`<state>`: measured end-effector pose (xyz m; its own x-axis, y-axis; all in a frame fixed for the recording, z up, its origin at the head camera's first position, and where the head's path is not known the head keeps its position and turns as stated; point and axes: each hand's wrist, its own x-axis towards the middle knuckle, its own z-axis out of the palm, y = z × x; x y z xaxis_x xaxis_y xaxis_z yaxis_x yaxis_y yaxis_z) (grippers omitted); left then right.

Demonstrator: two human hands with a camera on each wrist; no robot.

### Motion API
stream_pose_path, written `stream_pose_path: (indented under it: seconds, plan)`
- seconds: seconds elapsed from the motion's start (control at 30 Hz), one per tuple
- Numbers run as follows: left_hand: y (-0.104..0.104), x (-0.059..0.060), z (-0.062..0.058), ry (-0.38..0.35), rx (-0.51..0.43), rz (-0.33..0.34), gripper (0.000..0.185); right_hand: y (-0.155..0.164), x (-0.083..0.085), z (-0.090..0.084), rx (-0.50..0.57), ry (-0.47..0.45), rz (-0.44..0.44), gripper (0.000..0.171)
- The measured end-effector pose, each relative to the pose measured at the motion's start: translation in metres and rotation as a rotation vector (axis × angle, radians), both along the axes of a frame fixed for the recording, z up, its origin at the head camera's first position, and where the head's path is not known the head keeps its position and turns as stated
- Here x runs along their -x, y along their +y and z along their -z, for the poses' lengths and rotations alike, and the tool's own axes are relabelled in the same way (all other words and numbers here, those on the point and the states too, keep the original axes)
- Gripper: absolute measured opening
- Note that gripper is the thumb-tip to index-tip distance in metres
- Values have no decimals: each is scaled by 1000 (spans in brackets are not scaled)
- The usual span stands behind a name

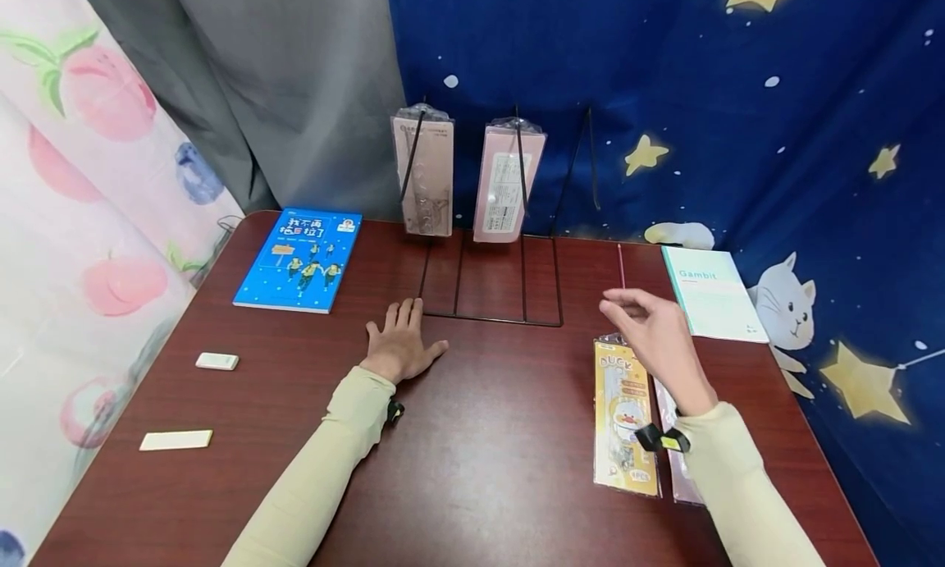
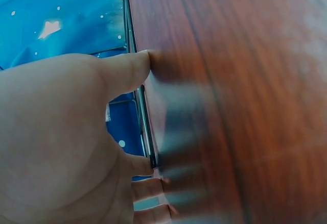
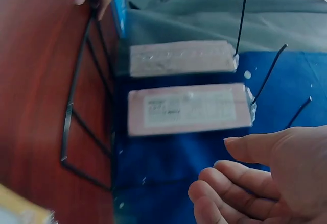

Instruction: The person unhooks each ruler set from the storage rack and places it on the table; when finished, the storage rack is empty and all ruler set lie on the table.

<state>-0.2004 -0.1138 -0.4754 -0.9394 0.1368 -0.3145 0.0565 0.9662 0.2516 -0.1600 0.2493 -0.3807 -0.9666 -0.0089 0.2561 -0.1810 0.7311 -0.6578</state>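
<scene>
My left hand (image 1: 399, 341) rests palm down with spread fingers on the table, fingertips at the front left corner of a black wire rack (image 1: 509, 322). Nothing is between its fingers. From two of the rack's hooks hang flat packages, a pinkish-grey one (image 1: 431, 181) and a pink one with a white label (image 1: 504, 189); the third hook (image 1: 593, 157) is bare. My right hand (image 1: 660, 337) is raised right of the rack, fingers loosely bent and holding nothing. Below it lies a yellow duck package (image 1: 616, 386), beside a pink package (image 1: 684, 477) partly hidden by my wrist.
A blue book (image 1: 299, 259) lies at the back left, a pale green and white book (image 1: 716, 294) at the back right. Near the left edge are a small white block (image 1: 217, 361) and a white strip (image 1: 175, 441). A thin red stick (image 1: 621, 267) lies behind my right hand.
</scene>
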Motion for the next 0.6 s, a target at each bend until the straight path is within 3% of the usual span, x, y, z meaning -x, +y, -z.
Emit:
stream_pose_path:
  seconds: [0.23,0.5,0.6]
  plan:
    - [3,-3,-3,7,-8,1,92,-30,34,-11,106,32,-23,32]
    - [2,-3,-6,10,-4,-3,91,-52,77,-9,271,-74,-63,34]
    - [2,-2,-5,7,-2,1,91,-55,91,-5,299,-71,-44,35]
